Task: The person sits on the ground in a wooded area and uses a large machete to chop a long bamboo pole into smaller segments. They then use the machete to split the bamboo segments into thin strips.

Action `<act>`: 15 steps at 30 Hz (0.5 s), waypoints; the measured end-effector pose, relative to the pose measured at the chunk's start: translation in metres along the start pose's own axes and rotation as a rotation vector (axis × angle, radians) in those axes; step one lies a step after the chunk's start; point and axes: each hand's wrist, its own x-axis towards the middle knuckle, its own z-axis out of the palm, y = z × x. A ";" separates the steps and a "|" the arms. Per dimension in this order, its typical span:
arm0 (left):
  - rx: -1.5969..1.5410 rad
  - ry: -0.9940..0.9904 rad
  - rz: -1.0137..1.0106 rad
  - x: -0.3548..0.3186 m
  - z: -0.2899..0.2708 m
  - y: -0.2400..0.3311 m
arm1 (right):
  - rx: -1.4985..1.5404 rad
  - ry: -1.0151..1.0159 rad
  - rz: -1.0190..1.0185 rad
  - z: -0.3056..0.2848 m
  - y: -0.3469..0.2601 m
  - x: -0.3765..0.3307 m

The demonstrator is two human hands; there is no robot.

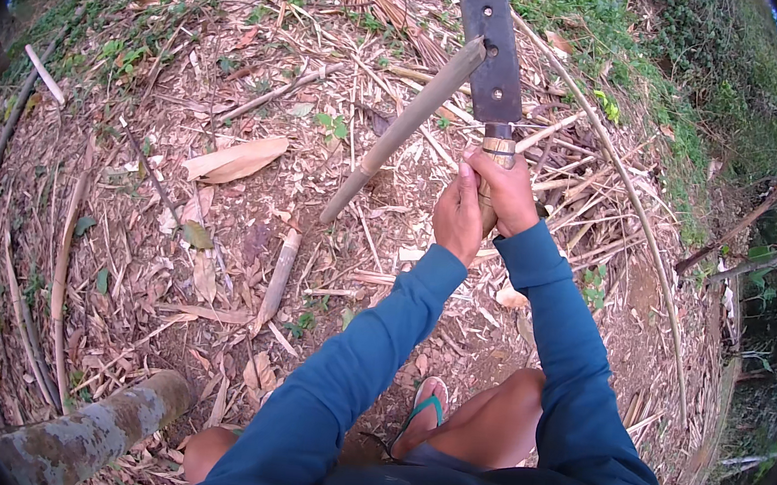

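Note:
A machete (499,68) with a broad dark blade, several holes in it and a wooden handle points away from me. My right hand (512,194) is wrapped round the handle just below its collar. Against the lower handle my left hand (461,214) is closed, its thumb along the wood; some of its fingers are hidden. A greenish-brown bamboo pole (406,130) slants up from the ground, and its upper end overlaps the blade's left side in view. Whether the two touch, I cannot tell. A shorter bamboo piece (279,278) lies near the pole's lower end.
Dry leaves, chips and split sticks cover the ground. A thick mottled log (99,425) lies at the lower left. On the right, a long thin pole (639,190) curves past my arms. My sandalled foot (427,410) is below my hands. Brush (732,90) grows along the right.

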 end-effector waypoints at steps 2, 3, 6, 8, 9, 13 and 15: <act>0.034 0.157 -0.072 -0.001 0.026 0.005 | -0.086 0.080 0.037 0.001 -0.010 -0.013; -0.021 0.147 -0.124 -0.002 0.036 0.006 | -0.111 0.125 0.043 0.002 -0.015 -0.016; -0.287 0.134 -0.182 -0.005 0.059 0.002 | -0.313 0.269 0.069 -0.007 -0.022 -0.019; -0.430 0.035 -0.279 -0.004 0.072 -0.003 | -0.432 0.274 0.081 -0.020 -0.021 -0.019; -0.513 -0.001 -0.373 -0.004 0.076 -0.006 | -0.429 0.303 0.080 -0.026 -0.018 -0.020; -0.071 0.060 -0.213 -0.029 0.068 -0.019 | -0.171 0.178 0.087 -0.037 -0.011 -0.040; -0.090 0.006 -0.173 -0.047 0.046 -0.025 | -0.094 0.171 0.154 -0.034 -0.016 -0.049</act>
